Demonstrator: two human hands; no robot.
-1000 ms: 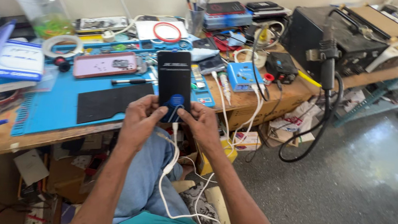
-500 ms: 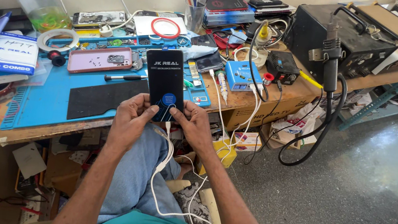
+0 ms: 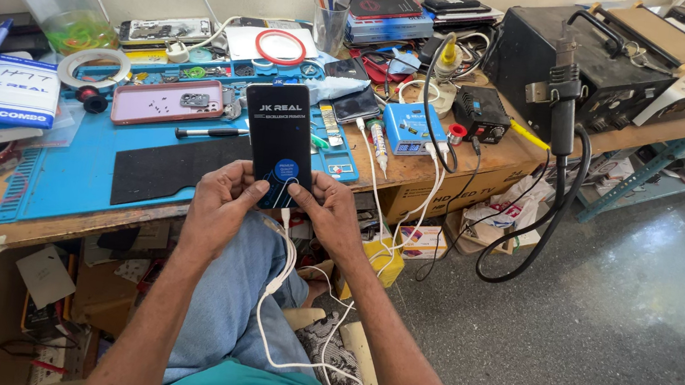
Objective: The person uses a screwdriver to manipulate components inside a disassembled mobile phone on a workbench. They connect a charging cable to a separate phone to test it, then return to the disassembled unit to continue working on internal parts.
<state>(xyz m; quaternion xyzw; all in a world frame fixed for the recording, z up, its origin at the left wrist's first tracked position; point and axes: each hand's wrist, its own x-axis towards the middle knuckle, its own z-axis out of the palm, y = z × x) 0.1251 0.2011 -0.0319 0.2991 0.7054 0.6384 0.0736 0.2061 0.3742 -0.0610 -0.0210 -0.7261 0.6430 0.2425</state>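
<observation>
I hold a black phone screen panel (image 3: 278,134) upright in front of me, above the edge of the wooden workbench (image 3: 25,225). A round blue sticker sits on its lower part. My left hand (image 3: 219,202) grips the panel's lower left corner, thumb near the sticker. My right hand (image 3: 327,215) grips the lower right corner, thumb touching the sticker's edge. A white cable (image 3: 278,279) hangs down from under my hands across my lap.
A blue work mat (image 3: 75,173) carries a black pad (image 3: 162,169), a pink phone back (image 3: 166,101), a pen tool and small parts. Further right lie a blue box (image 3: 414,128), a hot-air handle (image 3: 563,98) and black equipment (image 3: 589,62). Boxes and clutter sit under the bench.
The view has shifted slightly; the panel stays in both hands at about the same spot, with my right thumb now at the blue sticker's edge.
</observation>
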